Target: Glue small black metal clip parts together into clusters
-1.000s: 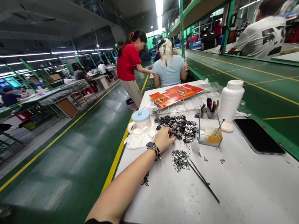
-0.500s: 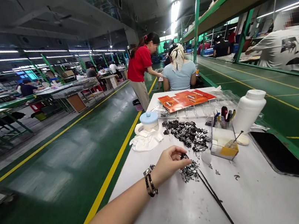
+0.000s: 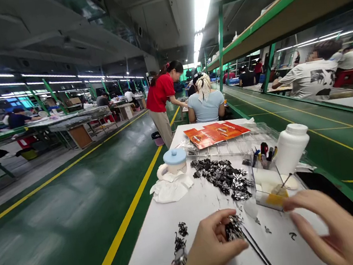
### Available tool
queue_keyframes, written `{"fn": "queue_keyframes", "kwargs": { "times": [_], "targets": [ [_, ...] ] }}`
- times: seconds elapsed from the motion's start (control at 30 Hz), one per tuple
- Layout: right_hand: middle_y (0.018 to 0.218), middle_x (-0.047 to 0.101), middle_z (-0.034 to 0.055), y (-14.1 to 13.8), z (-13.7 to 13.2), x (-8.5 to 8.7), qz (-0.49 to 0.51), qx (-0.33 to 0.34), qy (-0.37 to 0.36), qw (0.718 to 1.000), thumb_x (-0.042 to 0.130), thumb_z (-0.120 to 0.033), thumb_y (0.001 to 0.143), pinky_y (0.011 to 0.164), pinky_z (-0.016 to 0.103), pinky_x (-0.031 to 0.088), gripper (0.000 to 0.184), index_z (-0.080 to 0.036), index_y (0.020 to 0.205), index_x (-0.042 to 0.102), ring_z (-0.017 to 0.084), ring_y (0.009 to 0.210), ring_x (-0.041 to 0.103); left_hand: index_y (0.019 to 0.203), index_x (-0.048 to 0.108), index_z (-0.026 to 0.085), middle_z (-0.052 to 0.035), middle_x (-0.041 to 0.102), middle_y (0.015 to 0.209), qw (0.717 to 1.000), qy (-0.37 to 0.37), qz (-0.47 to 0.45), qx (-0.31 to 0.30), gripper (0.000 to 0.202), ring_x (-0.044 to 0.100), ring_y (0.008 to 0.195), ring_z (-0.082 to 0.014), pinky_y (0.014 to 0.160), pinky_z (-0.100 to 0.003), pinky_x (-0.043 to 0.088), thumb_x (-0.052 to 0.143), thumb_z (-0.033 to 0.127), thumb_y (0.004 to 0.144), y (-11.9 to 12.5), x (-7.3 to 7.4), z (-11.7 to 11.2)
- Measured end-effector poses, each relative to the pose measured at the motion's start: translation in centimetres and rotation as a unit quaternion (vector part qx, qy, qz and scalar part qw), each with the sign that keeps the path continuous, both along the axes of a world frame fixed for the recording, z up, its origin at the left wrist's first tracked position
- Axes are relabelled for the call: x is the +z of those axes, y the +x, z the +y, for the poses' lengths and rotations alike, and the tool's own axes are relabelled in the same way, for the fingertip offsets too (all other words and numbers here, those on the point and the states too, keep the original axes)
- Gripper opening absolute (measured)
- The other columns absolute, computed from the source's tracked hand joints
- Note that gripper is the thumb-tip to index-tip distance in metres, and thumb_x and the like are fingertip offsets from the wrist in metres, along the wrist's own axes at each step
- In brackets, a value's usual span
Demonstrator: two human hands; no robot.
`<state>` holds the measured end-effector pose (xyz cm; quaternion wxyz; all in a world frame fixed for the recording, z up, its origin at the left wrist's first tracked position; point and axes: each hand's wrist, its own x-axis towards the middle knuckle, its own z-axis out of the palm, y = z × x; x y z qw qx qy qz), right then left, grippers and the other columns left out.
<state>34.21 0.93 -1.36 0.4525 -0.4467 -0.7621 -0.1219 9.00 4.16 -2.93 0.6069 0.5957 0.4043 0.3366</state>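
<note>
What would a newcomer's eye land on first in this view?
Probably the bright orange-red printed sheet near the far end of the white table. Next, the heap of dark, shiny pieces mid-table, between the blue-lidded mug on the left and the white bottle on the right. In front, the left hand curls around a smaller pile; the right hand, open, looms at right.

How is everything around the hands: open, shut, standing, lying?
left hand: curled at small pile
right hand: open, blurred
mug: lid on
white bottle: standing, capped
tweezers: lying
phone: lying, dark
white cloth: crumpled
clear box: open-topped
dark pieces: heaped
orange sheet: lying
</note>
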Motion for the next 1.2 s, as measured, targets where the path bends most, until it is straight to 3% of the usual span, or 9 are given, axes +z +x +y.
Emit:
{"fn": "queue_keyframes", "kwargs": {
  "times": [0.07, 0.13, 0.27, 0.37, 0.53, 0.73, 0.9, 1.03, 1.2],
  "targets": [
    [0.078, 0.062, 0.0011, -0.5, 1.8, -1.5, 0.036, -0.015, -0.063, 0.997, 0.050, -0.034, 0.093, 0.055, 0.021, 0.050, 0.018, -0.019, 0.101, 0.056, 0.012, 0.064, 0.059, 0.106, 0.057, 0.017, 0.0004, 0.052, 0.084, 1.000, 0.026, 0.009, 0.015, 0.054, 0.040, 0.059, -0.0055, 0.053, -0.020, 0.031, 0.082, 0.024, 0.058, -0.1, 0.2, -0.2],
    [0.066, 0.056, -0.0021, -0.8, 2.9, -3.2, 0.091, -0.045, -0.156, 0.982, 0.048, -0.037, 0.092, 0.051, 0.022, 0.047, 0.018, -0.021, 0.098, 0.052, 0.012, 0.056, 0.056, 0.096, 0.055, 0.016, 0.0029, 0.050, 0.072, 1.000, 0.019, 0.024, 0.001, 0.046, 0.037, 0.056, -0.0058, 0.051, -0.021, 0.027, 0.081, 0.026, 0.059, -0.3, 0.3, -0.1],
    [0.063, 0.054, -0.0037, -1.1, 3.6, -5.9, 0.097, -0.060, -0.324, 0.939, 0.045, -0.052, 0.089, 0.055, 0.027, 0.048, 0.035, -0.021, 0.105, 0.047, 0.015, 0.055, 0.057, 0.086, 0.058, 0.016, 0.0061, 0.042, 0.059, 0.999, -0.026, 0.039, -0.026, 0.043, 0.036, 0.053, -0.0069, 0.051, -0.023, 0.024, 0.082, 0.030, 0.055, -0.3, 0.4, 0.2],
    [0.060, 0.056, -0.0031, -1.4, 4.1, -6.5, 0.084, -0.081, -0.365, 0.924, 0.049, -0.056, 0.085, 0.052, 0.028, 0.046, 0.042, -0.020, 0.106, 0.051, 0.017, 0.054, 0.059, 0.085, 0.061, 0.015, 0.0033, 0.046, 0.064, 0.997, -0.055, 0.048, -0.033, 0.041, 0.039, 0.055, -0.0079, 0.054, -0.023, 0.028, 0.081, 0.031, 0.053, 0.1, 0.0, -0.1],
    [0.058, 0.058, -0.0016, -1.9, 4.9, -6.1, 0.093, -0.124, -0.388, 0.909, 0.054, -0.057, 0.080, 0.050, 0.029, 0.038, 0.041, -0.022, 0.101, 0.058, 0.021, 0.053, 0.059, 0.090, 0.066, 0.014, -0.0052, 0.057, 0.084, 0.999, 0.006, 0.022, -0.049, 0.039, 0.051, 0.068, -0.0122, 0.065, -0.025, 0.041, 0.078, 0.025, 0.054, 1.0, -1.1, -1.2],
    [0.057, 0.058, 0.0000, -2.3, 5.0, -5.3, 0.132, -0.136, -0.408, 0.893, 0.063, -0.055, 0.072, 0.050, 0.026, 0.026, 0.034, -0.023, 0.085, 0.062, 0.020, 0.054, 0.051, 0.098, 0.066, 0.015, -0.0071, 0.061, 0.091, 0.995, 0.070, 0.059, -0.043, 0.033, 0.056, 0.078, -0.0164, 0.075, -0.029, 0.047, 0.068, 0.017, 0.065, 1.4, -0.5, -2.1],
    [0.068, 0.061, 0.0023, -2.6, 4.3, -3.7, 0.240, -0.080, -0.405, 0.879, 0.070, -0.052, 0.067, 0.054, 0.028, 0.034, 0.036, -0.021, 0.065, 0.051, 0.015, 0.056, 0.047, 0.100, 0.063, 0.015, -0.0064, 0.062, 0.089, 0.994, 0.076, 0.065, -0.031, 0.030, 0.057, 0.080, -0.0172, 0.077, -0.031, 0.047, 0.066, 0.019, 0.070, 1.4, -0.5, -2.0],
    [0.100, 0.068, 0.0080, -2.6, 3.0, -2.1, 0.377, -0.009, -0.428, 0.821, 0.064, -0.055, 0.073, 0.056, 0.029, 0.047, 0.037, -0.021, 0.082, 0.053, 0.016, 0.065, 0.059, 0.102, 0.058, 0.015, -0.0070, 0.062, 0.092, 0.998, 0.040, 0.048, -0.011, 0.033, 0.059, 0.085, -0.0179, 0.079, -0.032, 0.050, 0.066, 0.020, 0.071, 1.3, -1.1, -1.9],
    [0.058, 0.055, -0.0009, -2.1, 1.7, -1.0, 0.540, 0.039, -0.411, 0.734, 0.062, -0.059, 0.076, 0.047, 0.020, 0.044, 0.041, -0.020, 0.074, 0.053, 0.009, 0.051, 0.049, 0.104, 0.060, 0.016, -0.0071, 0.064, 0.094, 0.998, 0.040, 0.048, -0.024, 0.035, 0.061, 0.088, -0.0174, 0.082, -0.031, 0.051, 0.068, 0.021, 0.071, 0.9, -1.4, -1.6]
  ]
}}
